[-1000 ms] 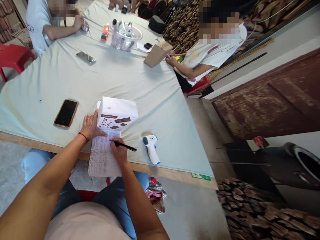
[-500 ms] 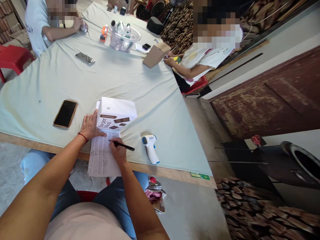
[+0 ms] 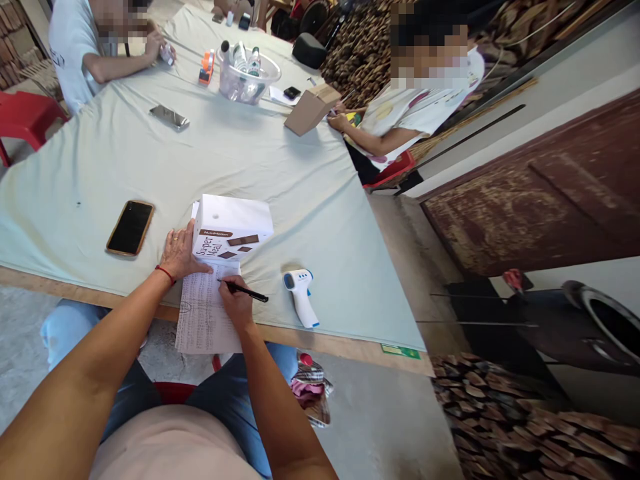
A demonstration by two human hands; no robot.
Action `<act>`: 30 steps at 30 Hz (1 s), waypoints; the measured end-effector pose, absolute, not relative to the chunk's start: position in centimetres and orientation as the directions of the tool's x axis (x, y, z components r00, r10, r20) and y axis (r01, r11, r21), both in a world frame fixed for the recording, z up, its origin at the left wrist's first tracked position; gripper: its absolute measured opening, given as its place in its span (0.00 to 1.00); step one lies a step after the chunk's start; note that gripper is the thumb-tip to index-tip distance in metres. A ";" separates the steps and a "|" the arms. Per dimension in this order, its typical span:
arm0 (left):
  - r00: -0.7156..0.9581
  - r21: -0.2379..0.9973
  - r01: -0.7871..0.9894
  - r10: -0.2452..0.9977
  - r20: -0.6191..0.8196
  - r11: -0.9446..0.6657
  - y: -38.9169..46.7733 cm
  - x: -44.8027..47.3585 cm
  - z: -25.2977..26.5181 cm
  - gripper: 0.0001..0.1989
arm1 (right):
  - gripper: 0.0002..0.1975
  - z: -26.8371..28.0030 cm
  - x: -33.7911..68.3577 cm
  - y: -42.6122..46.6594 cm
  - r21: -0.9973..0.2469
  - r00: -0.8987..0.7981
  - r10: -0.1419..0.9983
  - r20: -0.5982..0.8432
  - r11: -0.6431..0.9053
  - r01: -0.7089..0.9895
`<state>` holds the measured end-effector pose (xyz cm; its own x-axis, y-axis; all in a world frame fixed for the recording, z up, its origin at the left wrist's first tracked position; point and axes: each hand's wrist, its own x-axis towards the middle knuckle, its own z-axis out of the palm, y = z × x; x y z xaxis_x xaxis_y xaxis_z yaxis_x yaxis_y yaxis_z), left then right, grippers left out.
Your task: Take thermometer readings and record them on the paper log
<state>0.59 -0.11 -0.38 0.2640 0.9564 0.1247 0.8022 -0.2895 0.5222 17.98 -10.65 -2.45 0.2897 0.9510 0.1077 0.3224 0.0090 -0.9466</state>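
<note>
At the near edge of the worktop [image 3: 300,173], seen from the head camera, the right hand [image 3: 239,308] has its grip closed around a black pen [image 3: 244,291]. The pen tip rests on a sheet of paper [image 3: 203,320] that hangs a little over the worktop edge. The left hand [image 3: 179,253] lies flat with its grip open, pressing down the top of the paper, its fingers right beside a white box [image 3: 231,230]. The box sits on the far end of the paper.

The paper looks full of small written rows below the pen. The pen is up near the top, just under the box, so most of the page looks filled, and I think only a little writing is left.

A white and blue thermometer [image 3: 300,295] lies to the right, near the paper. A black phone [image 3: 131,227] lies to the left, apart from the hand. Two other people sit far across the worktop with their own things.
</note>
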 end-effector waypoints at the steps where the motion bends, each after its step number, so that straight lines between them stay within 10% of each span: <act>1: 0.261 0.524 0.801 0.957 0.129 -0.290 -0.1 0.6 -0.4 0.76 | 0.07 -2.4 18.0 -10.7 -0.946 0.289 0.951 0.108 0.009 0.324; 30: 0.268 0.508 0.810 0.956 0.123 -0.293 -0.2 0.5 -0.1 0.74 | 0.09 -3.0 18.0 -10.7 -0.963 0.329 0.939 0.105 0.013 0.269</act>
